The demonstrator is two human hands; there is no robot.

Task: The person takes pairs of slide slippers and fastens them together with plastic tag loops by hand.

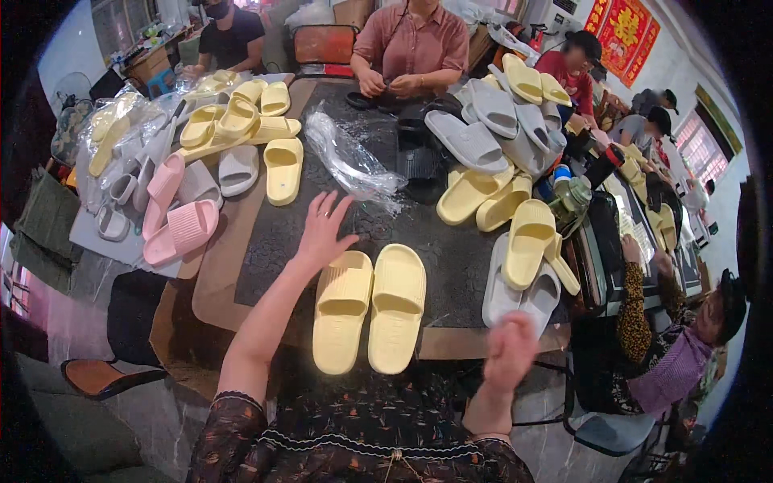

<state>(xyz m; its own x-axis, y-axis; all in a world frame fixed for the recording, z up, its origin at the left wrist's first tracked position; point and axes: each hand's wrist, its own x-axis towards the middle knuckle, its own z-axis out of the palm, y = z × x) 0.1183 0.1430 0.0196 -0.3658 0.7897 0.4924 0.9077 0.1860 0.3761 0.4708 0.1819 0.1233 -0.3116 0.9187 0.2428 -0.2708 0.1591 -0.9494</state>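
Two yellow slide sandals, a left one [341,314] and a right one [397,310], lie side by side at the table edge before me, toes pointing away. My left hand [324,233] is held over the table just beyond the left sandal, fingers spread and nothing in them. Its fingertips point toward a heap of clear plastic bags [342,157]. My right hand [511,350] is at the near right edge, in front of a pair of grey slides [541,298]. Motion blurs its fingers, so their grip is unclear.
A tall pile of grey and yellow slides [487,153] stands on the right, black slides [419,157] beside it. More yellow, grey and pink slides [193,225] lie on the left. A person [411,48] works opposite; another [668,354] sits at right. Bottles [570,193] stand beyond the pile.
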